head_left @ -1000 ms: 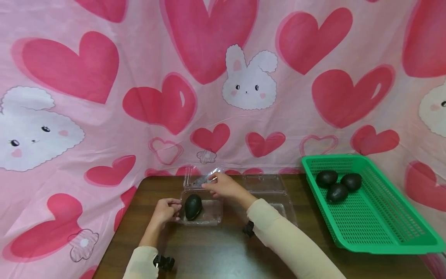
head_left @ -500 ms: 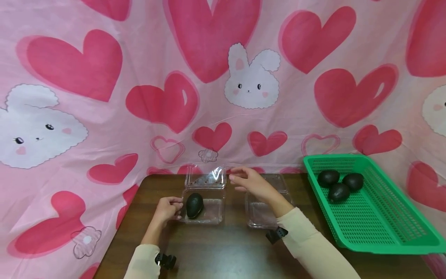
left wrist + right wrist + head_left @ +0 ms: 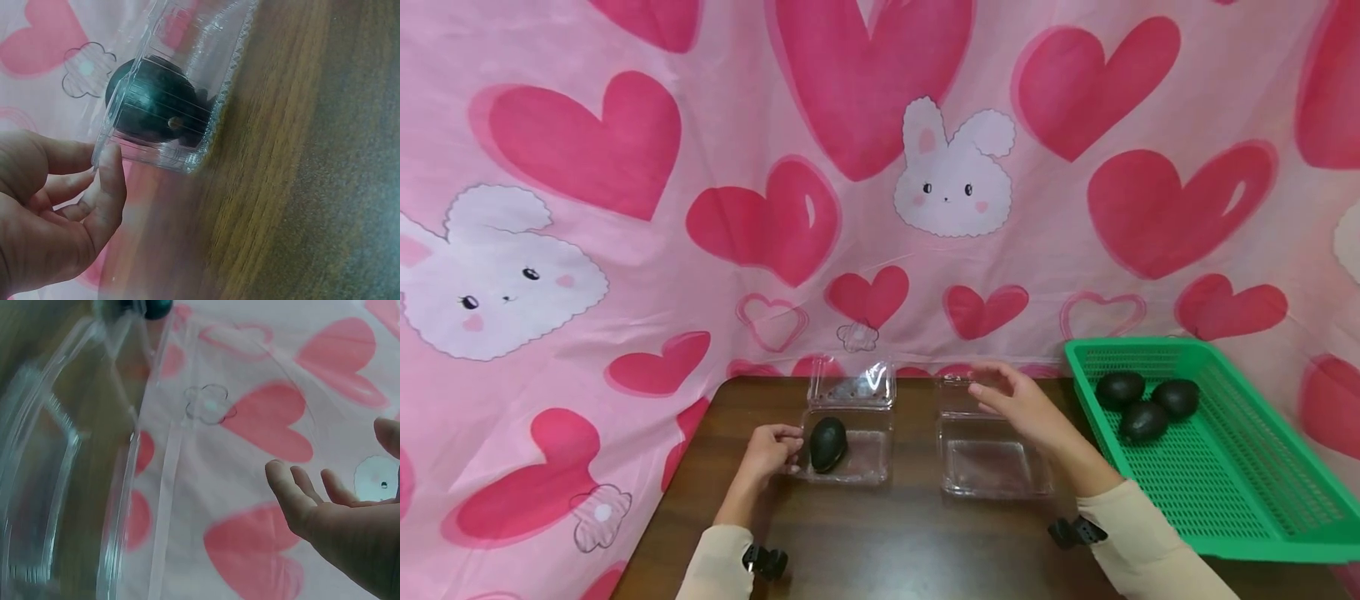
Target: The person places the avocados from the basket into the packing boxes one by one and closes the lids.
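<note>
A dark avocado [image 3: 828, 444] lies in the left side of a clear plastic clamshell box [image 3: 868, 454], whose lid is folded back. My left hand [image 3: 769, 454] pinches that box's left rim between thumb and fingers, as the left wrist view shows close up, with the avocado [image 3: 153, 103] behind the clear wall. Over the back of a second clamshell box [image 3: 992, 462], holding nothing, hovers my right hand [image 3: 1022, 408]. Its fingers are loosely bent around nothing. In the right wrist view the right hand [image 3: 344, 531] is apart from the second box [image 3: 37, 487].
On the right stands a green plastic basket [image 3: 1217, 483] with three avocados [image 3: 1144, 422] at its back left end. A wooden table [image 3: 880, 542] bears everything. A pink curtain [image 3: 857, 242] with hearts and rabbits hangs directly behind the boxes.
My right hand has left the lid of the left box and moved right, over the second box. My left hand keeps its pinch on the rim. The view has shifted slightly.
</note>
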### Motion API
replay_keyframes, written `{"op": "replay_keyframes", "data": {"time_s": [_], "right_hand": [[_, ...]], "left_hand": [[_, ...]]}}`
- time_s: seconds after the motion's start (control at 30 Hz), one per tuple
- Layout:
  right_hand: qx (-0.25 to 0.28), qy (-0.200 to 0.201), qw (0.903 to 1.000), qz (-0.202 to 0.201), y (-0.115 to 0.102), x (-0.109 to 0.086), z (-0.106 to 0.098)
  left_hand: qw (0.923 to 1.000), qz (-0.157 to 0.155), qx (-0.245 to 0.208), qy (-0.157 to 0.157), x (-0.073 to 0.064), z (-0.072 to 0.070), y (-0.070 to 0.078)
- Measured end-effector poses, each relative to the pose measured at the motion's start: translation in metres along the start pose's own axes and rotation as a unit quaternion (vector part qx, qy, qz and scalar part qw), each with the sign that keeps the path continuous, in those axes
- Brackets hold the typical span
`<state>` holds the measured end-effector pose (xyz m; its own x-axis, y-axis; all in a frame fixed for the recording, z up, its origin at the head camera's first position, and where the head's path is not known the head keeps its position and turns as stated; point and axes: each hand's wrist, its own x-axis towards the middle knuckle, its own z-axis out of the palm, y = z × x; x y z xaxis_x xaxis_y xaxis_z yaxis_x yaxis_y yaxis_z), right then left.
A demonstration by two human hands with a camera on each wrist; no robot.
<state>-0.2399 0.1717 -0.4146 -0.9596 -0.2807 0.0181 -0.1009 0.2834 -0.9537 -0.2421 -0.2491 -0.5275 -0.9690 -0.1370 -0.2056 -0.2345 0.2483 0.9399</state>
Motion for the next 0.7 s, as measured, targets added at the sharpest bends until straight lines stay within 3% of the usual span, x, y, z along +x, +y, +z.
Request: {"op": "replay_keyframes", "data": {"time_s": [0.2, 0.37, 0.7], "right_hand": [[-0.084, 0.042, 0.9956, -0.003, 0.006, -0.021, -0.024], [-0.089, 0.057, 0.9942, -0.018, 0.009, -0.031, -0.053], [-0.132, 0.066, 0.9875, 0.055, 0.029, -0.043, -0.129]], "left_hand": [[1.0000, -0.005, 0.005, -0.004, -0.005, 0.003, -0.001], [1.0000, -0.005, 0.006, -0.003, -0.004, 0.004, 0.000], [0.9999, -0.004, 0.013, 0.002, -0.004, -0.002, 0.001]]}}
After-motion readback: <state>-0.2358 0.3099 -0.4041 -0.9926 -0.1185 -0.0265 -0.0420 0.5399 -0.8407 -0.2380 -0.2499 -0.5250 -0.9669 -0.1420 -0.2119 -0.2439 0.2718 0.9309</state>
